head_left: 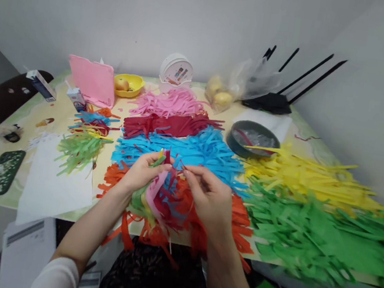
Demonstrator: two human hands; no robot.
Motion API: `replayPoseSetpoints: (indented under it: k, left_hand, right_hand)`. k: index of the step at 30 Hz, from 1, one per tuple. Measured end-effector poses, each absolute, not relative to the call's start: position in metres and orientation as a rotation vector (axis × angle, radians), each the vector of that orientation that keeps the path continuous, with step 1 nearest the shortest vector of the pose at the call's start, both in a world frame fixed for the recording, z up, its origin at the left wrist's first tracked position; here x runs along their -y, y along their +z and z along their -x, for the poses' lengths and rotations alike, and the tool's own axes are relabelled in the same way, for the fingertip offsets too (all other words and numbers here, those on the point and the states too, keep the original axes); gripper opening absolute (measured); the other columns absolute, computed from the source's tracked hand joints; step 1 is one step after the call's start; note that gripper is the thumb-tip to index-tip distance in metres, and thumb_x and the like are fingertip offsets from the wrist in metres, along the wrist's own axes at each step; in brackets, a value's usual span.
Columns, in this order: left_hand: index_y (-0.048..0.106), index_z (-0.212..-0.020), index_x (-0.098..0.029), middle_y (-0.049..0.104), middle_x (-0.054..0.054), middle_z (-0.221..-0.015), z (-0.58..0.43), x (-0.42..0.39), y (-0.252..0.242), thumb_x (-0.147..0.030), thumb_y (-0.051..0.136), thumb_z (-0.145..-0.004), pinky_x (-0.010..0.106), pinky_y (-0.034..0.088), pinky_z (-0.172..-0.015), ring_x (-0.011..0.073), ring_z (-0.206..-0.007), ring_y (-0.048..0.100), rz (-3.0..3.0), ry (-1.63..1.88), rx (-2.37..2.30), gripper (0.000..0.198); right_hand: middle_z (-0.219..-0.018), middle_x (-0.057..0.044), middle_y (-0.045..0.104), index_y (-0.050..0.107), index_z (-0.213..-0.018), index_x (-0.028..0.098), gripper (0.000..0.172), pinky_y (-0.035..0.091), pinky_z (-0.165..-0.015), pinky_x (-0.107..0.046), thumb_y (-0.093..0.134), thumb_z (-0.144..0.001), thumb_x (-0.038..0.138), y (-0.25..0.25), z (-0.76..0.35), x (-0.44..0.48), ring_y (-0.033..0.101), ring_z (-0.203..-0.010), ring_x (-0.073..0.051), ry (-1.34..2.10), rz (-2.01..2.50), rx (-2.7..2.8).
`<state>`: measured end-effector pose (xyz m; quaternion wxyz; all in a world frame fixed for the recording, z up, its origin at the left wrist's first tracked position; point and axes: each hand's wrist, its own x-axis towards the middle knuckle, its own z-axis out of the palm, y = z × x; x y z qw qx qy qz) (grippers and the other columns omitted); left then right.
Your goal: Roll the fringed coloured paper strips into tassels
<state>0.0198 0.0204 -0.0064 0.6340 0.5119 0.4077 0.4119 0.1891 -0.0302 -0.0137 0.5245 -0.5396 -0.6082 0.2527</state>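
From here, the print on the white tub (176, 71) is unreadable. Blue fringe (208, 150) and orange fringe (240, 215) spread across the bench (58, 116) beneath the multicoloured tassel (158, 197), whose long axis slopes toward the person (155, 279). The left fingers (154, 158) clamp its top; the right fingers (196, 169) pinch a thin red strand (182, 165).

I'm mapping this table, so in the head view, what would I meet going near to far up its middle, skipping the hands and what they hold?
Orange-red strips, blue strips, dark red strips, pink strips, round white object.

Multicol. strip bundle (158, 192) hangs from L hand (142, 171), tails loose.
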Motion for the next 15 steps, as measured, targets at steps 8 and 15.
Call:
replayPoseSetpoints:
  k: [8,15]
  left_hand:
    - [0.071,-0.074,-0.014,0.064,-0.001,-0.070,-0.0231,-0.0199,-0.0067,-0.037,0.086,-0.061,0.024,0.042,-0.070,0.0124,-0.067,0.053,-1.243,0.908,-0.847,0.031]
    - [0.066,-0.078,-0.015,0.061,-0.002,-0.072,-0.0229,-0.0179,-0.0080,-0.031,0.084,-0.065,0.023,0.040,-0.067,0.0115,-0.067,0.051,-1.270,0.895,-0.830,0.027]
  right_hand:
    - [-0.054,0.007,0.053,0.071,-0.106,0.019,0.025,0.038,-0.047,-0.022,0.065,-0.085,0.032,-0.0119,-0.1891,0.0259,0.046,-0.046,-0.009,0.936,1.203,1.336]
    - [-0.052,0.006,0.060,0.067,-0.105,0.018,0.038,0.044,-0.042,-0.022,0.074,-0.076,0.041,-0.0117,-0.1951,0.0200,0.052,-0.041,-0.010,1.367,1.073,1.196]
